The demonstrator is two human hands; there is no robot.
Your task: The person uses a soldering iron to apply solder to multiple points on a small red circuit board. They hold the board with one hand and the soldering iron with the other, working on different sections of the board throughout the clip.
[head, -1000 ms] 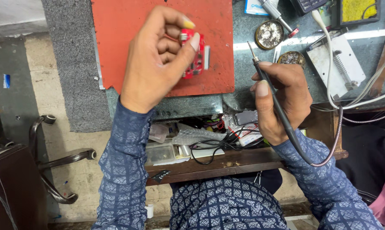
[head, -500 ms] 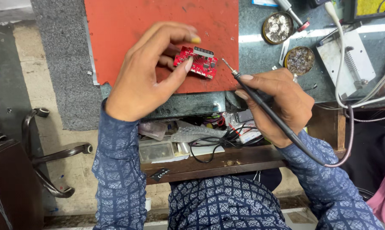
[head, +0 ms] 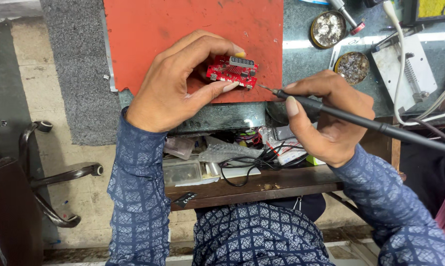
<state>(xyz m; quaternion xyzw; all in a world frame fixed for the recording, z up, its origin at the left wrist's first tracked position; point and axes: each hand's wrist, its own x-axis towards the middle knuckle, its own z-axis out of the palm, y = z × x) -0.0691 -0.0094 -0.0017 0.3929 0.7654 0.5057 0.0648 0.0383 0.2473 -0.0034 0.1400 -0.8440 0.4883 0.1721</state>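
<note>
My left hand (head: 178,86) pinches a small red circuit board (head: 232,73) with a dark digit display, holding it flat over the near edge of a red work mat (head: 183,29). My right hand (head: 326,116) grips a black soldering iron (head: 340,114) like a pen. Its thin metal tip points left and sits just off the board's right end, by my left thumb. The iron's cable trails away to the right.
Two round tins (head: 328,28) (head: 354,67) of grey residue and a white iron stand (head: 404,74) sit on the dark bench at right. An open drawer (head: 232,162) below holds wires, plastic boxes and bags. A chair base (head: 60,177) stands on the floor at left.
My left hand has lowered the red board from upright to flat on the mat's near edge. My right hand swung the iron from pointing up to level, tip at the board's right end.
</note>
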